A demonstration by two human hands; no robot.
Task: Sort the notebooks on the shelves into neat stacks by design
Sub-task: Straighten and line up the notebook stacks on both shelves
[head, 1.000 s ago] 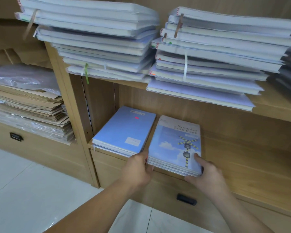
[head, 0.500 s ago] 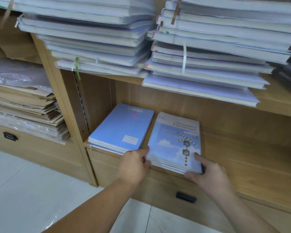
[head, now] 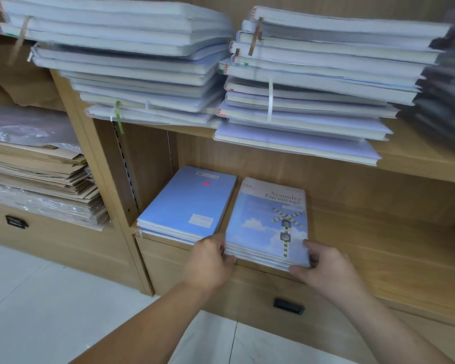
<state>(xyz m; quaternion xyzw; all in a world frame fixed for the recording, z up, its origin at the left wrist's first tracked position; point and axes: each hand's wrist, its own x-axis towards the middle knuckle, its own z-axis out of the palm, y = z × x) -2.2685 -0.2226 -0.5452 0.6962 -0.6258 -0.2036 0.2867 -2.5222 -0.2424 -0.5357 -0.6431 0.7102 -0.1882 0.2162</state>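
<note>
On lower shelf [head: 365, 245]: sky-print stack [head: 268, 227] just beside blue stack [head: 187, 203].
Left hand [head: 210, 261]: fingers curled round its front-left corner.
Right hand [head: 329, 266]: pinches front-right corner.

The top notebook [head: 269, 222] of the right-hand stack on the lower shelf read "Ncounter Encourage"; the stickers on the plain blue notebook [head: 189, 203] were illegible.

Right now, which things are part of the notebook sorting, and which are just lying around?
Part of the job: sky-cover stack, held by left hand and right hand; plain blue stack; upper left pile; upper right pile.
Just lying about: brown paper pile; clear plastic sheet; black drawer handle.
</note>
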